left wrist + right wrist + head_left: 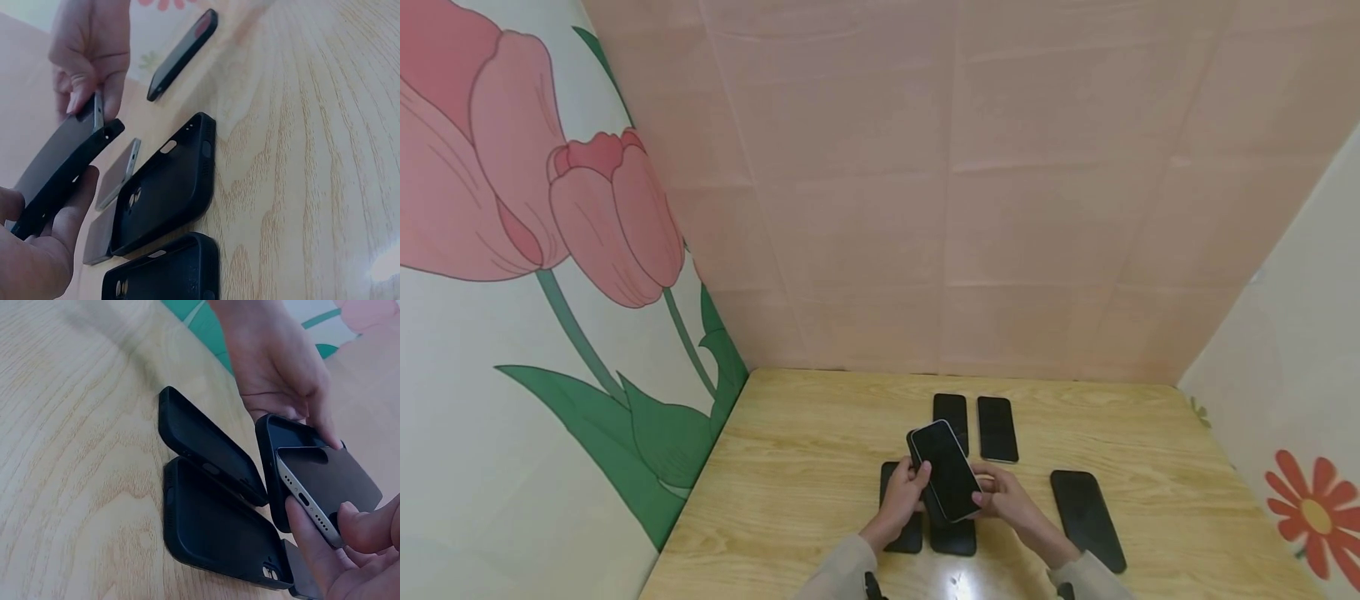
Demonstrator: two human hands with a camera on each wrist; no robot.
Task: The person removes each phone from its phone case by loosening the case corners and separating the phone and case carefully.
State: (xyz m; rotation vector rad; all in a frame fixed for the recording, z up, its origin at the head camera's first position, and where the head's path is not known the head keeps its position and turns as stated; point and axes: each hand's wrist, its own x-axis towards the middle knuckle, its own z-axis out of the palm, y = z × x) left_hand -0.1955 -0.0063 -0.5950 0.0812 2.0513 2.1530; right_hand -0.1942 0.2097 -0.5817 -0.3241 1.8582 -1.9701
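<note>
A phone (pixel 947 475) with a dark screen and pale metal edge lies tilted partly inside a black phone case (pixel 290 432), held above the table. My left hand (pixel 901 498) grips the case along its side, its thumb over the phone's edge. The right hand (pixel 1009 505) pinches the phone's bottom end between thumb and fingers. At that end, in the right wrist view, the phone sticks out of the case. Beneath the hands two black phone cases (pixel 169 187) lie side by side, hollow side up, with camera openings visible.
Two dark-screened phones lie behind the hands, a left one (pixel 952 410) partly covered and a right one (pixel 997 429). Off to the right lies a glossy phone (pixel 1088 521) with a black edge. The wooden table (pixel 790 467) meets walls at the back and sides.
</note>
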